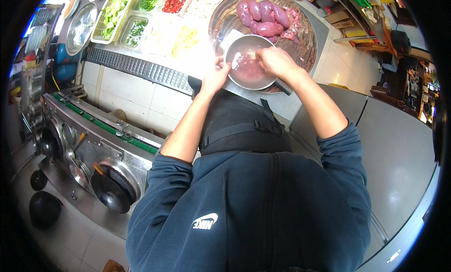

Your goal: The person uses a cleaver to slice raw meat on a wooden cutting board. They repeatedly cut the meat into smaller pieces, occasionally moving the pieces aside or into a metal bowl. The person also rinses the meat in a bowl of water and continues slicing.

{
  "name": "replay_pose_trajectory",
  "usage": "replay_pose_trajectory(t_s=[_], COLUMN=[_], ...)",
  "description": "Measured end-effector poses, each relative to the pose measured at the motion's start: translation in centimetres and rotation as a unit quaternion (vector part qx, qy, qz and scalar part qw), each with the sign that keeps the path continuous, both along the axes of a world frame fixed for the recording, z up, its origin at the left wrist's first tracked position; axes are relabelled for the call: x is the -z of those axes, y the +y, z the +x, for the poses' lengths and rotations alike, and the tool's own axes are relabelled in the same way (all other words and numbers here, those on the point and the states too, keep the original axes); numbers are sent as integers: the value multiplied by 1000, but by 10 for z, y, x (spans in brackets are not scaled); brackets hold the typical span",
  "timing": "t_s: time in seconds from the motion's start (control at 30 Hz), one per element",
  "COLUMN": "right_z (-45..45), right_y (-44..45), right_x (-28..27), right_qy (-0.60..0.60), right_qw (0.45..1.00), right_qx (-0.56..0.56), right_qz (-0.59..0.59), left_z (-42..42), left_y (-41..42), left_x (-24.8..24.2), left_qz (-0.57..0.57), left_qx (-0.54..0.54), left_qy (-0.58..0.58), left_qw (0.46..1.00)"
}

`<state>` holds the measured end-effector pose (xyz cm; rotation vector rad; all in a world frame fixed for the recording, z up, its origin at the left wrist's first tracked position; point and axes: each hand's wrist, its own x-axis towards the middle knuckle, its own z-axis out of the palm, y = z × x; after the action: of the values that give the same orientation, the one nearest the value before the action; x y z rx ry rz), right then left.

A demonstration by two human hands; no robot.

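Observation:
A metal saucepan [246, 76] with a black handle sits at the front of a round wooden chopping board [304, 46]. Pinkish, bloody-looking liquid [243, 62] lies in it. My left hand [215, 74] grips the pan's left rim, thumb over the edge. Over the pan's right side, my right hand [278, 62] reaches in with curled fingers; whether they hold anything is hidden. Behind the pan, several raw kidneys [269, 28] lie in a heap on the board. Reddish trimmings [293, 23] rest against their right side.
Trays of leafy greens [114, 16], chopped scallions [135, 32] and chopped red chilies [176, 1] line the counter at left, partly washed out by glare. A metal basin [81, 29] stands farther left. Behind on the left is a stove with woks [111, 192]. Steel cabinets [391, 159] flank my right.

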<state>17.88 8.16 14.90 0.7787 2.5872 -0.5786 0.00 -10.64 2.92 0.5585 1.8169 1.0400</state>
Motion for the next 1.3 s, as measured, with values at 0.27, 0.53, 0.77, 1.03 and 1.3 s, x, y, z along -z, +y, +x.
replay_pose_trajectory(t_s=[0.27, 0.53, 0.77, 1.03, 1.3], right_z=[0, 1, 3, -3, 0], right_y=[-32, -13, -33, -46, -12], right_x=[46, 30, 13, 50, 52], right_qy=[-8, 76, 112, 78, 80], right_qw=[999, 989, 994, 997, 951], right_qx=[-34, 102, -4, -8, 204], right_qz=[-8, -70, 8, 26, -219], left_z=[3, -2, -3, -2, -2], left_y=[4, 1, 0, 0, 3], left_x=[-29, -20, -23, -16, -15], left_qz=[4, 1, 0, 10, 8], left_qx=[-21, 9, 12, 12, 6], left_qy=[-84, -101, -94, -92, -95], left_qw=[996, 995, 996, 996, 995])
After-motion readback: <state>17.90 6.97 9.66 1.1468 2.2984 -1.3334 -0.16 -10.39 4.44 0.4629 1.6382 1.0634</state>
